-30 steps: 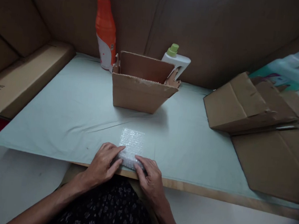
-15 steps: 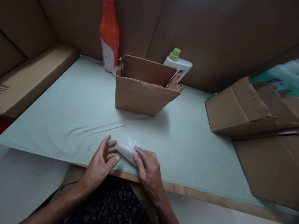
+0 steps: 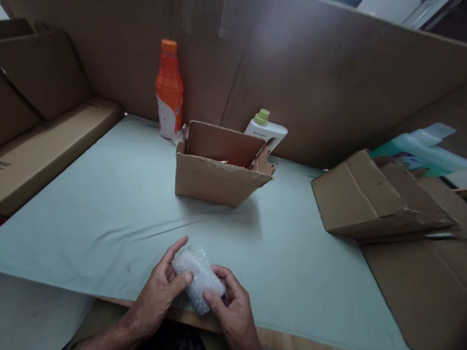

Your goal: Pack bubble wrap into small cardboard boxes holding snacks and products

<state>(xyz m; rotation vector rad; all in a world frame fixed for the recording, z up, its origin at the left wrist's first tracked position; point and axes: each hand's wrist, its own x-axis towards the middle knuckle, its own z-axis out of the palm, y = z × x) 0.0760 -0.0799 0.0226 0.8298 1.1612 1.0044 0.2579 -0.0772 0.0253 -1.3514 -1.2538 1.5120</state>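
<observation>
— What are the hands doing, low in the middle of the frame?

— Both are closed around a small bubble-wrap bundle [image 3: 199, 279]. The left hand [image 3: 157, 293] curls around its upper-left end, thumb laid across the top; the right hand [image 3: 233, 310] cups the lower-right end, fingers bent in under it. Neither hand is spread flat.

— Where does the bundle sit?

— Between the two palms, just over the near edge of the table [image 3: 300, 344], raised slightly off the pale green sheet [image 3: 103, 207], as far as I can tell.

— Which way does it lie?

— Its long axis runs diagonally, from upper left down to lower right. Each hand has one end, so neither is clearly nearer; both are touching it.

— And further out?

— Straight up the frame from the hands, well apart, stands an open cardboard box [image 3: 217, 171], mouth upward. Behind it, against the cardboard wall, are an orange bottle [image 3: 169, 90] to the left and a white bottle with a green cap [image 3: 265, 127] to the right.

— The edges of the frame?

— Folded cardboard [image 3: 374, 201] at the right, a long carton [image 3: 35, 147] at the left.
</observation>
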